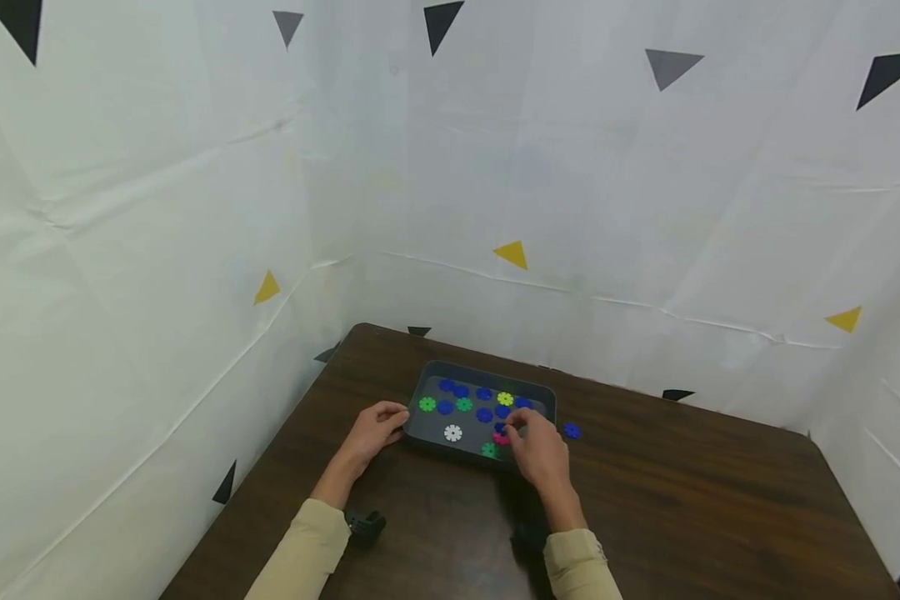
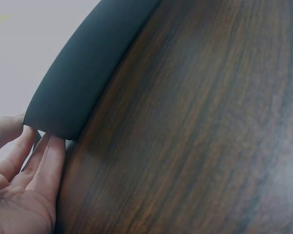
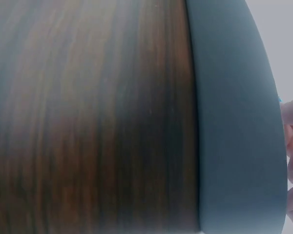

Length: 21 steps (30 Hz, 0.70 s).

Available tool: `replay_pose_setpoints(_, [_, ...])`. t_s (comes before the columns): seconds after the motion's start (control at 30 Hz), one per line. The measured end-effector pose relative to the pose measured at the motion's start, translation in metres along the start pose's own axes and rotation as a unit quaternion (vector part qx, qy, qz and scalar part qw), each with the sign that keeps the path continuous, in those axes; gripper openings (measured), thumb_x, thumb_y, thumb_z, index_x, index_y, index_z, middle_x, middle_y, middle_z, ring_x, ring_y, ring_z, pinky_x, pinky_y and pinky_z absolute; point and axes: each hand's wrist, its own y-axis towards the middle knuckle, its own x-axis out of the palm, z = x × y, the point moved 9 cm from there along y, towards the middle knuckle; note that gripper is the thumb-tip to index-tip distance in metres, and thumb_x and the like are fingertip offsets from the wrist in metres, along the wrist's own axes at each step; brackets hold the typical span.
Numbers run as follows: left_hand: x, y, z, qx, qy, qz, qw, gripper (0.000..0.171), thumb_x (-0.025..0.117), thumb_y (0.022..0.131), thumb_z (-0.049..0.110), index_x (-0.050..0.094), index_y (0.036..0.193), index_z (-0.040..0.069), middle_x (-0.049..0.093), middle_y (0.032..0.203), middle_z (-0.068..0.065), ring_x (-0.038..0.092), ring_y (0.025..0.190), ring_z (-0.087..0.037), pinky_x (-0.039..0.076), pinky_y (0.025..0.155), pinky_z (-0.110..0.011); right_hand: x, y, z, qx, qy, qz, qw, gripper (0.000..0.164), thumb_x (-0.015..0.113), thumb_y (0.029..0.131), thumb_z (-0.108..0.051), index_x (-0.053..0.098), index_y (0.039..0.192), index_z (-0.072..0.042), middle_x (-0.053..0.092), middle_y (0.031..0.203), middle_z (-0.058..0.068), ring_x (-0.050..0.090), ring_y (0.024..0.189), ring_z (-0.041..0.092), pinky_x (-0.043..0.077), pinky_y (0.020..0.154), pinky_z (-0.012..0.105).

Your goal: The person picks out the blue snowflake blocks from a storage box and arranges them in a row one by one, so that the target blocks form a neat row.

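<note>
handling first: the blue disc (image 1: 500,427) at the right hand's fingertips, lower middle of the head frame, looks like thin plastic; judged light, stiff, a little slick, unlikely to break. best hold: thumb and index across the notched rim, or faces squeezed near the edge, since a flat disc gives little to lift by. right hand (image 1: 542,450): thumb and fingertips appear closed on that disc, just over a pink disc (image 1: 501,439); right wrist view hides the grip behind the tray wall. left hand (image 1: 371,433): thumb and fingers pinch the near left corner of the dark grey tray (image 1: 427,425), just below frame centre. tray judged light and rigid; rim the sensible hold. appearance: discs round, flat, notched like cogs; mostly deep blue, plus green, one yellow (image 1: 505,398), one white (image 1: 453,433) with a dark centre. stray blue disc (image 1: 572,430) lies on the brown table (image 1: 690,492), right of the tray.
</note>
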Motion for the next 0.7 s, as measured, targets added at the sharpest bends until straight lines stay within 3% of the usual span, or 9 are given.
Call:
replay_pose_setpoints(0.13, [0.001,0.000,0.000,-0.003,-0.001,-0.002,1.0000,0.035,0.066,0.109,0.023,0.066,0.136,0.001,0.067,0.138,-0.021,0.067,0.130,-0.032,0.053,0.117,-0.053,-0.007,-0.001,0.003,-0.003,-0.002,0.014,1.000,0.008,0.075,0.103,-0.026,0.076,0.109,-0.021,0.078,0.109,0.002,0.065,0.075,0.018,0.055,0.067,0.042])
replay_pose_setpoints(0.27, [0.002,0.001,0.000,-0.005,0.003,0.001,1.0000,0.035,0.065,0.110,0.023,0.065,0.137,0.000,0.067,0.138,-0.021,0.066,0.131,-0.032,0.054,0.116,-0.053,-0.015,-0.004,0.006,-0.011,-0.013,0.037,0.999,0.011,0.076,0.102,-0.027,0.075,0.110,-0.021,0.079,0.116,0.003,0.072,0.094,0.023,0.060,0.081,0.056])
replay_pose_setpoints(0.37, [0.001,0.002,0.000,-0.005,0.006,0.003,1.0000,0.035,0.065,0.110,0.024,0.066,0.136,0.001,0.068,0.136,-0.020,0.067,0.130,-0.032,0.054,0.116,-0.053,-0.020,-0.006,0.009,-0.019,-0.017,0.051,0.998,0.013,0.077,0.101,-0.026,0.073,0.112,-0.019,0.078,0.119,0.004,0.074,0.100,0.027,0.061,0.084,0.060])
replay_pose_setpoints(0.7, [0.001,0.004,-0.003,-0.010,0.009,0.003,0.9999,0.032,0.067,0.109,0.024,0.067,0.133,0.003,0.069,0.135,-0.018,0.068,0.128,-0.029,0.054,0.116,-0.053,-0.049,-0.009,0.028,-0.002,-0.007,0.097,0.995,0.018,0.074,0.100,-0.029,0.069,0.111,-0.016,0.076,0.113,0.007,0.065,0.082,0.025,0.060,0.074,0.050])
